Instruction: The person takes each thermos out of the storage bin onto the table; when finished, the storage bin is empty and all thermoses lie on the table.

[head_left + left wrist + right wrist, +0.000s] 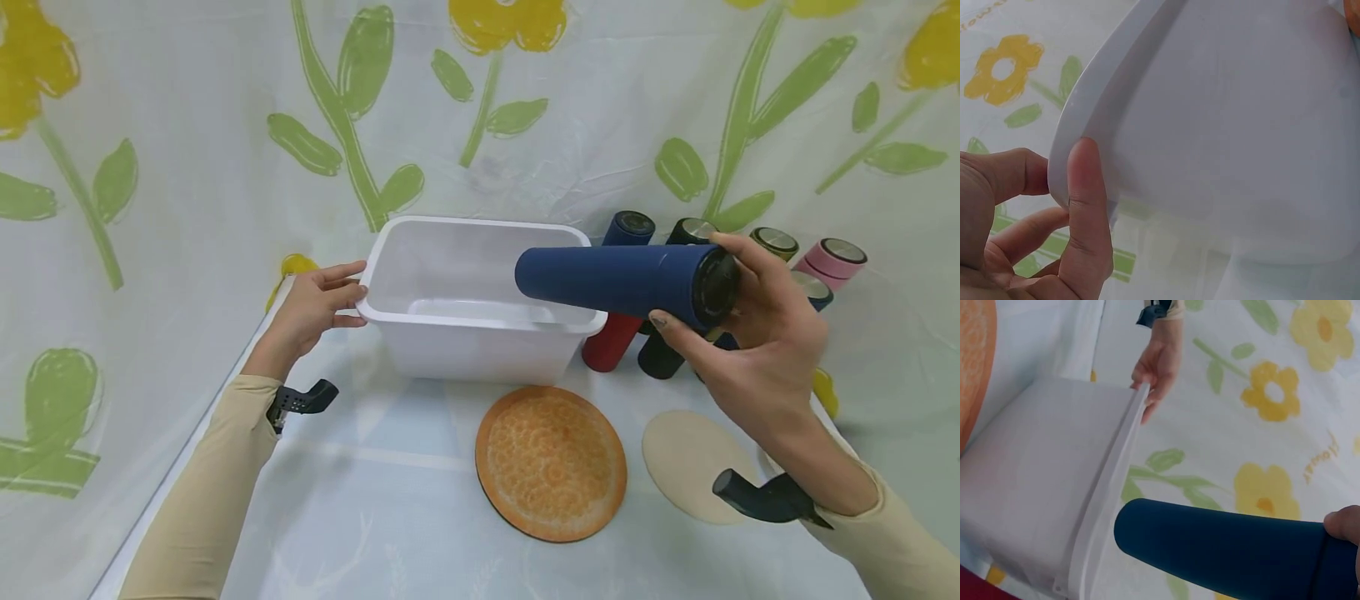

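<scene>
The dark blue flask (615, 282) lies level in the air, its far end just over the right rim of the white plastic bin (480, 242), its capped end toward the right hand (757, 333). That hand's fingers (678, 337) are curled round the cap end, thumb under and the others over the top, so the grip sits at one end only and most of the flask's length hangs free. As I judge it, the long unsupported end could dip and knock the bin's rim, or the smooth body could slide out of the grip. A bump there could also shove the light bin across the tabletop (390, 500).

The left hand (315, 304) is at the bin's left wall, fingers (341, 273) nearly straight; the left wrist view shows a fingertip pressed on the rim's corner, steadying rather than clasping, so a hard knock might push the bin past it.

Behind the bin on the right lie more flasks (693, 229), red, black, blue and pink. In front sit an orange round mat (551, 462) and a pale round mat (686, 467)
</scene>
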Action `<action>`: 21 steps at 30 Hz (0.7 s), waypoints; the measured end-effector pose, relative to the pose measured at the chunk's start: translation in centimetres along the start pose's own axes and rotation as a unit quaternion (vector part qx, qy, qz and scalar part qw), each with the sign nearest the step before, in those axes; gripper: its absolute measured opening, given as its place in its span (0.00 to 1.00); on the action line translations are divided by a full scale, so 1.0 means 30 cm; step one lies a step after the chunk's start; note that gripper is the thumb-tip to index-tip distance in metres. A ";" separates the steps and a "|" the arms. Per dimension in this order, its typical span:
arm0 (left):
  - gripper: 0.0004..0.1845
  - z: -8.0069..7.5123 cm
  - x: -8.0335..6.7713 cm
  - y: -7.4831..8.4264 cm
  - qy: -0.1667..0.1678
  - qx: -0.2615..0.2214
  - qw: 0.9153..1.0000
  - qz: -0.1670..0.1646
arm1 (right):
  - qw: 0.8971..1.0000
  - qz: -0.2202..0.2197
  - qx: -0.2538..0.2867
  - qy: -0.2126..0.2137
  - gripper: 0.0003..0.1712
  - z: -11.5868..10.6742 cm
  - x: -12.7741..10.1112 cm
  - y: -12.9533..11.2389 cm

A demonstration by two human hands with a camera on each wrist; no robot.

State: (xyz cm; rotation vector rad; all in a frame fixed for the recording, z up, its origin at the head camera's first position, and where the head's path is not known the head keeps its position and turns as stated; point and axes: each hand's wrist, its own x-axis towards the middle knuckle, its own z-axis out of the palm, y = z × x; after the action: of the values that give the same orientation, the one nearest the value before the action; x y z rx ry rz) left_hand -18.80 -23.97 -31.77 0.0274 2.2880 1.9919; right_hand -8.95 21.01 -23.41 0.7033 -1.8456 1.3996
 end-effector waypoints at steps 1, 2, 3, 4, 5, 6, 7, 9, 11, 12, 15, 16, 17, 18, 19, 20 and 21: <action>0.31 0.000 0.000 -0.001 -0.001 -0.001 1.000 0.000 | 1.000 0.001 0.016 0.006 0.42 -0.009 -0.004 -0.003; 0.31 0.000 -0.001 -0.002 -0.002 -0.001 1.000 0.001 | 0.999 0.002 0.031 0.012 0.42 -0.018 -0.008 -0.006; 0.31 -0.002 0.000 -0.002 -0.004 -0.002 1.000 0.001 | 0.999 0.004 0.034 0.015 0.42 -0.028 -0.014 -0.010; 0.31 -0.003 0.000 -0.003 -0.005 -0.001 1.000 0.002 | 0.999 0.007 0.046 0.020 0.42 -0.036 -0.018 -0.014; 0.31 -0.009 -0.003 -0.005 -0.004 0.000 1.000 0.002 | 0.998 0.010 0.050 0.020 0.42 -0.045 -0.022 -0.016; 0.32 -0.015 -0.008 -0.006 -0.002 0.001 1.000 0.002 | 0.998 0.014 0.060 0.021 0.42 -0.053 -0.026 -0.018; 0.32 -0.021 -0.011 -0.007 0.000 0.002 1.000 0.001 | 0.998 0.017 0.064 0.022 0.42 -0.060 -0.030 -0.020; 0.32 -0.035 -0.018 -0.008 0.005 0.006 1.000 0.003 | 0.998 0.023 0.059 0.021 0.42 -0.078 -0.039 -0.026; 0.32 -0.046 -0.026 -0.008 0.012 0.010 1.000 0.004 | 0.998 0.027 0.057 0.024 0.42 -0.099 -0.049 -0.031; 0.32 -0.050 -0.029 -0.007 0.014 0.012 1.000 0.006 | 0.998 0.030 0.050 0.027 0.42 -0.112 -0.055 -0.034; 0.32 -0.057 -0.033 -0.005 0.016 0.013 1.000 0.010 | 0.998 0.040 0.025 0.034 0.43 -0.156 -0.075 -0.042; 0.32 -0.058 -0.035 -0.005 0.016 0.013 1.000 0.011 | 0.998 0.045 -0.001 0.034 0.44 -0.171 -0.082 -0.046; 0.31 -0.058 -0.035 -0.004 0.016 0.013 1.000 0.011 | 0.998 0.051 -0.032 0.032 0.44 -0.187 -0.090 -0.049; 0.31 -0.058 -0.037 -0.004 0.017 0.014 1.000 0.011 | 0.996 0.066 -0.058 0.032 0.45 -0.202 -0.097 -0.055; 0.31 -0.057 -0.039 -0.004 0.017 0.013 1.000 0.011 | 0.992 0.082 -0.089 0.031 0.46 -0.215 -0.105 -0.063; 0.31 -0.057 -0.041 -0.004 0.018 0.014 1.000 0.010 | 0.987 0.098 -0.123 0.028 0.48 -0.228 -0.113 -0.072; 0.31 -0.056 -0.044 -0.004 0.020 0.013 1.000 0.009 | 0.980 0.106 -0.165 0.022 0.48 -0.242 -0.122 -0.079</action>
State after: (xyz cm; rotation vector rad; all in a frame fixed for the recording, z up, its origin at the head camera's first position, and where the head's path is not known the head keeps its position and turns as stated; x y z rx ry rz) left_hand -17.64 -25.76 -31.57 0.0116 2.3470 1.9884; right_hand -3.38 27.41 -23.75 0.3127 -2.0981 1.1834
